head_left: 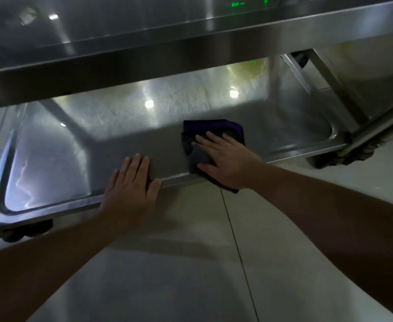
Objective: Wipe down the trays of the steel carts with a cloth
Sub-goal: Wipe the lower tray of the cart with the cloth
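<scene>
While pressing flat on the dark cloth [204, 145], right hand [223, 159] seen with fingers straight and spread, palm down, pinching nothing. Cloth lying on the lower tray [125, 126] of the steel cart, just inside that tray's near rim, one corner draped over the rim toward the floor. Left hand [131, 184] resting further left along the same rim, fingers straight and together on the tray floor, thumb along the rim's edge, gripping nothing.

Upper tray [191, 47] hanging above the lower tray, shading its far half. Caster [344, 156] visible at the lower tray's right corner, another wheel [25, 231] under its left corner. Pale tiled floor [191, 263] below the near rim.

Judged soft, light and limp, folded into a pad; likely to bunch or slide on the slick steel unless held down under a flat palm across its middle. Draped corner apt to snag on the rim. Cart on wheels probably prone to roll, hence the bracing hand. Lower tray's left stretch apparently not yet covered.
</scene>
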Action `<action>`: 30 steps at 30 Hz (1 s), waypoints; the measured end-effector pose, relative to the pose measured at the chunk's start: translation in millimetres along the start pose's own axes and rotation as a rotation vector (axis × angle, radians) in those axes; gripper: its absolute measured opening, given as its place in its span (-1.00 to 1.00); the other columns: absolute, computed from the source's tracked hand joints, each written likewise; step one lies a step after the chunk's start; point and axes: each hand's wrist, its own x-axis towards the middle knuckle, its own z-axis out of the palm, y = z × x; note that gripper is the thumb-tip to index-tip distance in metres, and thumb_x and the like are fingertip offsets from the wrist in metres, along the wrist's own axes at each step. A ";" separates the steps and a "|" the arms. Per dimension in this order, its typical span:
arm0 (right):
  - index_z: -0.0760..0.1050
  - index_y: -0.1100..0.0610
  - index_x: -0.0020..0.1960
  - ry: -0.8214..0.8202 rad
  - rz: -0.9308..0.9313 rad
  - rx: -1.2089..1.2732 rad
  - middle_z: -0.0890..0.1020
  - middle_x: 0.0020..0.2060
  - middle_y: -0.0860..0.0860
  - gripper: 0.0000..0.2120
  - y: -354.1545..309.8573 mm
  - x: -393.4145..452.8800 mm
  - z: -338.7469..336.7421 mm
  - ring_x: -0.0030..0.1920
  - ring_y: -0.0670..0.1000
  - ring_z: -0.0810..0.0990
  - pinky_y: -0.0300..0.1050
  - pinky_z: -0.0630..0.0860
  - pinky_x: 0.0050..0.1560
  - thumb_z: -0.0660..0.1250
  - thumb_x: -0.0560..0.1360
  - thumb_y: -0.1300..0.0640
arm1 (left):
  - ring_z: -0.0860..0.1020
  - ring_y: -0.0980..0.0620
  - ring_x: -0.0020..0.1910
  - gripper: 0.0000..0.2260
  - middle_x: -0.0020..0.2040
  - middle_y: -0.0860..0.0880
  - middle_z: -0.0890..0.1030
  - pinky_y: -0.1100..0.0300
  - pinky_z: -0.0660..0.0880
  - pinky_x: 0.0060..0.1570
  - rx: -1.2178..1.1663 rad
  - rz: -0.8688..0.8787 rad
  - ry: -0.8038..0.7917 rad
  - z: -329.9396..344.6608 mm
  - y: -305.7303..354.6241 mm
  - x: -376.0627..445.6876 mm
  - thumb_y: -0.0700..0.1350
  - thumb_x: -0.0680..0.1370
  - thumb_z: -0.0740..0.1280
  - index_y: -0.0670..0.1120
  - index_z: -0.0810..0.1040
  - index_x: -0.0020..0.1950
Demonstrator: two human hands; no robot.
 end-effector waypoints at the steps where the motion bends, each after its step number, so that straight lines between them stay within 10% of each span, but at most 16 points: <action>1: 0.05 -0.02 0.69 0.028 0.041 0.018 0.11 0.67 -0.08 -0.30 11.2 -1.6 -4.0 0.67 0.01 0.02 0.01 -0.07 0.61 0.03 0.64 -0.30 | -0.17 0.05 0.70 -0.22 0.75 0.03 -0.10 -0.01 -0.16 0.65 -0.012 -0.002 -0.001 -1.8 -0.2 -0.2 0.39 0.59 -0.24 0.04 -0.08 0.74; 8: -0.09 0.05 0.70 0.098 0.721 0.102 -0.05 0.70 -0.02 -0.29 52.6 -6.3 -7.4 0.68 0.09 -0.09 0.17 -0.11 0.64 -0.03 0.67 -0.26 | -0.05 0.00 0.71 -0.37 0.74 -0.01 0.05 -0.03 -0.07 0.66 -0.129 0.016 0.044 -21.4 -25.8 -9.7 0.25 0.72 -0.03 -0.01 0.09 0.73; 18: -0.13 -0.04 0.70 0.009 0.082 0.038 -0.11 0.69 -0.12 -0.13 -132.1 65.9 34.8 0.67 -0.01 -0.19 0.08 -0.23 0.61 -0.23 0.53 -0.48 | 0.05 -0.21 0.69 -0.45 0.69 -0.24 0.16 -0.19 0.04 0.65 -0.208 -0.414 0.207 -33.2 -150.6 -75.0 0.05 0.74 0.06 -0.23 0.24 0.65; 25: -0.05 -0.01 0.70 -0.061 -0.272 0.037 -0.03 0.69 -0.07 -0.13 -276.8 135.0 50.0 0.67 0.03 -0.14 0.10 -0.23 0.61 0.11 0.56 -0.43 | -0.03 0.04 0.71 -0.47 0.72 -0.08 0.11 -0.17 -0.03 0.67 -0.381 -0.526 0.231 -45.6 -172.1 -83.6 0.09 0.77 -0.03 -0.13 0.22 0.67; 30: -0.04 -0.04 0.70 -0.034 -0.449 -0.051 0.00 0.69 -0.05 -0.31 -318.6 146.0 54.3 0.68 0.05 -0.09 0.09 -0.15 0.64 0.12 0.68 -0.20 | 0.27 -0.10 0.61 -0.48 0.61 -0.12 0.35 -0.21 0.25 0.58 -0.459 -0.537 0.351 -57.4 -175.4 -76.6 0.14 0.72 0.00 -0.06 0.34 0.60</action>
